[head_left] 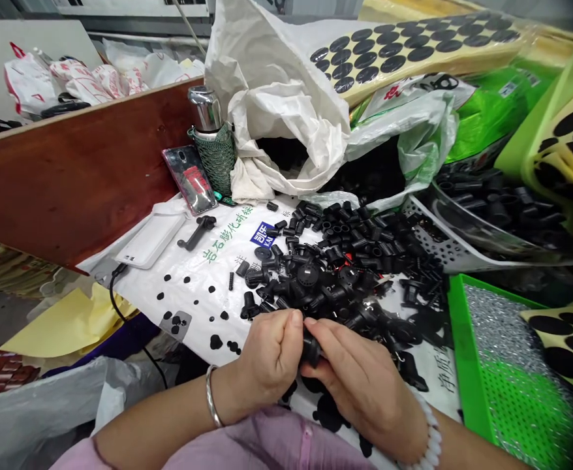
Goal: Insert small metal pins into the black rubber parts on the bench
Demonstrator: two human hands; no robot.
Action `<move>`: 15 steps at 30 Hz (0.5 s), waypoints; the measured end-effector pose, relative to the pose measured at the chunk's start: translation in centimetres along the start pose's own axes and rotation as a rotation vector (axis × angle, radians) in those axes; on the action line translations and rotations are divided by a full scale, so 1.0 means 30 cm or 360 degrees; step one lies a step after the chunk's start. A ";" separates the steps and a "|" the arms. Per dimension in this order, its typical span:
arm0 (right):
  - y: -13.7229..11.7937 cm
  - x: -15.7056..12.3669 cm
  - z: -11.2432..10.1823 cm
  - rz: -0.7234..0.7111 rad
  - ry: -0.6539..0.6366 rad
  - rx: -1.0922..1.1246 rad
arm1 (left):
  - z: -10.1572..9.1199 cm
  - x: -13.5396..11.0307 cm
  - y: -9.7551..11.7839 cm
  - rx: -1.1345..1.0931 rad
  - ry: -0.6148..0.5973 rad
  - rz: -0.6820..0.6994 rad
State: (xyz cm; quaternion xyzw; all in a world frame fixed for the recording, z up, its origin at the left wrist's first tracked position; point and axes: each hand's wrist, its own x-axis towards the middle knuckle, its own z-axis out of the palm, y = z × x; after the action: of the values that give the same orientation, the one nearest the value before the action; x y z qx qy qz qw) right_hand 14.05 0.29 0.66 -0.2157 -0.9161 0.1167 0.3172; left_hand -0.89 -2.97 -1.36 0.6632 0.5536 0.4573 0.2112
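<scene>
The left hand (269,356) and the right hand (359,385) are together, both clamped on one small black plastic cylindrical fitting (310,348). It sits between them, partly hidden by the fingers. A metal bangle (211,395) circles the left wrist, and a white beaded bracelet (431,444) circles the right.

Just ahead of the hands lies a heap of black plastic fittings (345,274), too many to count, spread over a white printed plastic sheet (191,320). To the heap's left are one black lever-shaped plastic piece (196,232), one white rectangular case (152,238), one smartphone in a glossy case (188,179), and one steel flask in a green mesh sleeve (208,130).

To the heap's right is one bright green tray (465,346) holding small silvery pieces. Three sheets of round black pads on yellow backing (389,55) lie beyond and right of the heap, though their full extent is hidden.
</scene>
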 end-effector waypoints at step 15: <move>-0.029 0.053 -0.025 0.1182 -0.0407 0.1111 | -0.081 0.055 -0.052 0.0201 0.0019 0.0375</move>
State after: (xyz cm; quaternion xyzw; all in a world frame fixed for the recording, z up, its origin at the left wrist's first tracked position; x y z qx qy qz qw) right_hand 13.11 0.32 2.39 -0.3916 -0.7158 0.5450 0.1930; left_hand -3.83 -1.52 -0.77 0.7329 0.5007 0.4472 0.1105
